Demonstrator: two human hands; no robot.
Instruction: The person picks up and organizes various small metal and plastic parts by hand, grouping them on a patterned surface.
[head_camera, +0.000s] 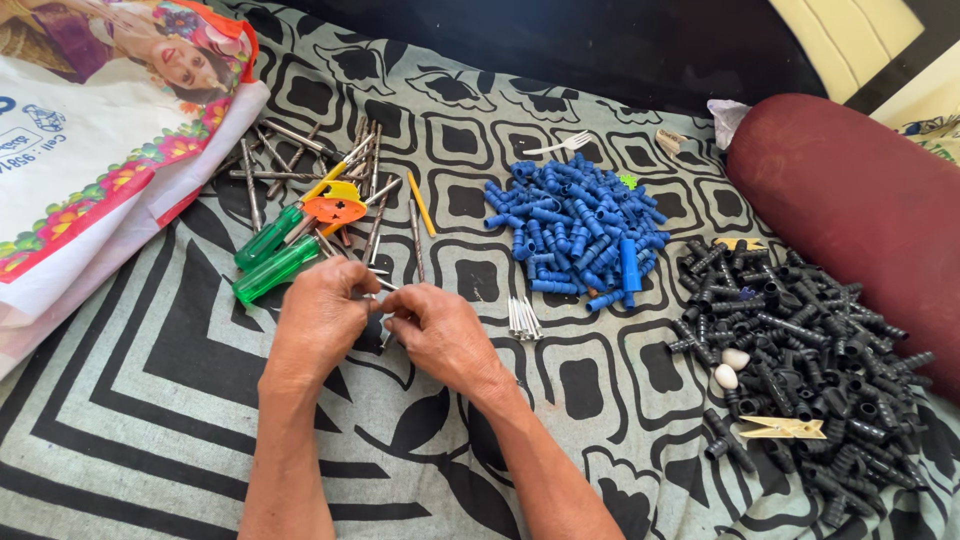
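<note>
Patterned bedsheet (150, 400) spreads under me; my left hand (318, 318) and right hand (440, 335) pinch a small metal pin (377, 297) together, beside green screwdrivers (270, 255), blue connectors (575, 235) and black connectors (800, 350).

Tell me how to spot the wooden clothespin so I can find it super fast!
Look at the big heap of black plastic connectors beside the dark red bolster. On its near edge lies the clothespin, flat. It is pale wood, while nearly everything around it is black.

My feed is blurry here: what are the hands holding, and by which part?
Both hands, left hand and right hand, meet over a thin metal pin, pinching it at the fingertips. Which part of it they grip cannot be told.
</note>
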